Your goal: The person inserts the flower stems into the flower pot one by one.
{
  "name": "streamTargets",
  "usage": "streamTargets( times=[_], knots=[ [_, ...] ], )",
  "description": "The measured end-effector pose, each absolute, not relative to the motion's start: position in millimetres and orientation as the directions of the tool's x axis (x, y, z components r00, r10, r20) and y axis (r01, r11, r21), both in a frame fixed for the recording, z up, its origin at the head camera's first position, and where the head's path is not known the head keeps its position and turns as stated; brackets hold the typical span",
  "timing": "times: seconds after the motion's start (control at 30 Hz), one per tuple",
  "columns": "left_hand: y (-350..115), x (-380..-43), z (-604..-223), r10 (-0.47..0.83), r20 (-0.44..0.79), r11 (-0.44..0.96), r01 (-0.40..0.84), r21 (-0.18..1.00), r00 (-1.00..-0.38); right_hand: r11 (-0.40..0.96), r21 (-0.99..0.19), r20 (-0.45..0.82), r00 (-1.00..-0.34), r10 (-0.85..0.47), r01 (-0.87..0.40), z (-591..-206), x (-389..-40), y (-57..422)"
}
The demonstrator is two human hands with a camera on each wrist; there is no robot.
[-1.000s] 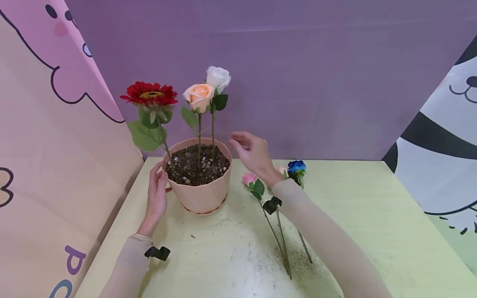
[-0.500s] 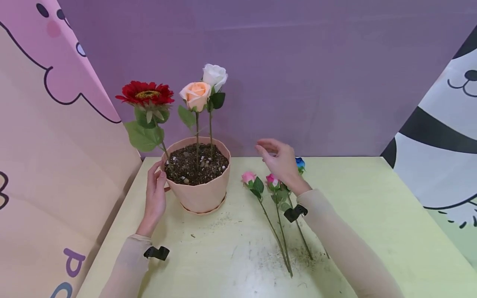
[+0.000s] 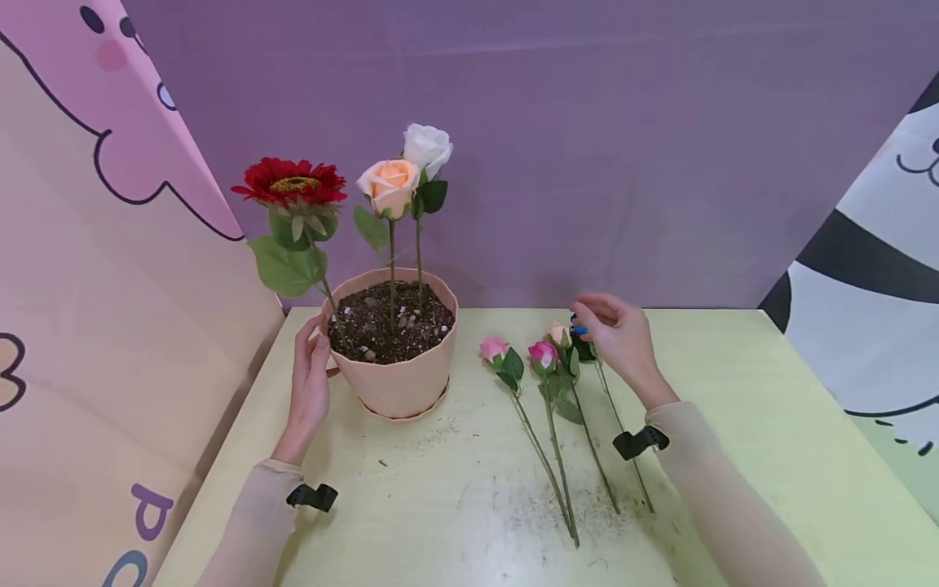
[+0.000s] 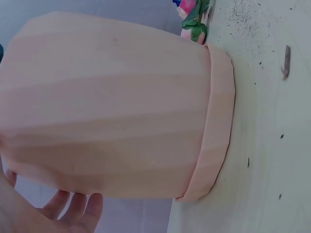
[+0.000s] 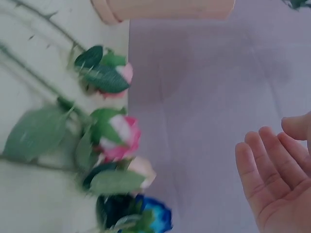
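A pink flower pot (image 3: 396,383) of dark soil stands on its saucer at the left of the table. My left hand (image 3: 310,387) holds the pot's left side, thumb and fingers against its wall (image 4: 107,107). From the soil rise a red daisy-like flower (image 3: 296,186), a peach rose (image 3: 391,187) and a white rose (image 3: 429,148). My right hand (image 3: 619,338) is above the blue rose (image 3: 581,330), mostly hiding it in the head view. The right wrist view shows its fingers loosely spread, holding nothing, apart from the blue rose (image 5: 156,213).
Beside the blue rose lie a light pink rose (image 3: 494,349), a magenta-and-white rose (image 3: 544,356) and a pale peach rose (image 3: 559,333), their stems towards the front. Crumbs of soil (image 3: 543,514) dot the tabletop. A purple backdrop (image 3: 623,163) rises behind the table.
My right hand has moved away from the pot, rightward and down, over the flowers on the table. My left hand has stayed at the pot.
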State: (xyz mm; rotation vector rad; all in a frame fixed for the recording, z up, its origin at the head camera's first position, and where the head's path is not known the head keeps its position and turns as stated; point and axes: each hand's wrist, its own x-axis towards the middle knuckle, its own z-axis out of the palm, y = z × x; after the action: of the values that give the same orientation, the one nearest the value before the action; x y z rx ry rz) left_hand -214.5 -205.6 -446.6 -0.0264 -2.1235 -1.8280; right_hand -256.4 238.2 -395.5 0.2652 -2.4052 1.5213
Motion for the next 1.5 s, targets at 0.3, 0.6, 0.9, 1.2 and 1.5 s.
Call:
streamTargets(
  times=[0.3,0.6,0.9,1.2,1.5],
  knots=[
    [-207,-216,-447,-0.201,0.268,0.163,0.237,0.958,-0.942,0.477,-0.856,0.259,-0.964,0.061,-0.2,-421,-248,268],
    [-202,-213,-447,-0.202,0.261,0.166,0.229,0.959,-0.944,0.49,-0.862,0.204,-0.974,0.1,-0.13,-450,-239,290],
    [-202,-212,-448,-0.204,0.263,0.169,0.231,0.958,-0.943,0.49,-0.871,0.095,-0.993,0.076,-0.046,-467,-237,305],
    [-206,-213,-447,-0.187,0.275,0.176,0.243,0.954,-0.943,0.532,-0.847,0.055,-0.996,0.063,-0.013,-480,-245,309],
    [-206,-213,-447,-0.172,0.296,0.19,0.263,0.946,-0.94,0.555,-0.832,0.027,-0.998,0.059,0.01,-486,-252,307]
  ],
)
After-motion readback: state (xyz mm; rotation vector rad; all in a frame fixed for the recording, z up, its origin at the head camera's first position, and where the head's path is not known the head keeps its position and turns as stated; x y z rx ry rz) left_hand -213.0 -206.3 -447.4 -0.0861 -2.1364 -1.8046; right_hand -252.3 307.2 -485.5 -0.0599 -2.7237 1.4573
